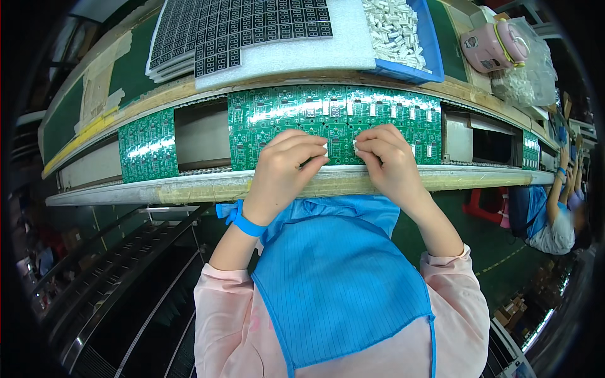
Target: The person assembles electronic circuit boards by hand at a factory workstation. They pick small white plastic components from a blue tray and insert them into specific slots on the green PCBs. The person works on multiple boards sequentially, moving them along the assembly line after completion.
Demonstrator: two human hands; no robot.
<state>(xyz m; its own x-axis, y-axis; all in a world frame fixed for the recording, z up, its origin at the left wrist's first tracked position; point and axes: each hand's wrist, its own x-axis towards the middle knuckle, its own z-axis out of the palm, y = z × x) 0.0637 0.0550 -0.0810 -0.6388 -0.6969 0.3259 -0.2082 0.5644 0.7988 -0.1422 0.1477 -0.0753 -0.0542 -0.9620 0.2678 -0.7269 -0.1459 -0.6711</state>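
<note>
A large green circuit board panel (283,107) lies on the rails in front of me, with several white connectors and dark display parts standing on its right half. Over its lower middle, my left hand (287,165) is closed in a pinch on a small white connector (326,148). A short way to the right, my right hand (392,162) pinches another white connector (356,145) against or just above the board. Fingers partly hide both pieces, so contact with the board is unclear. A blue band (242,220) circles my left wrist.
Beyond the rail, black display modules (239,31) sit on white foam (302,60), beside a blue bin (435,50) of loose white connectors. A pink container (488,47) stands far right. Another green board (148,145) lies left on the rails. A co-worker (551,220) is at right.
</note>
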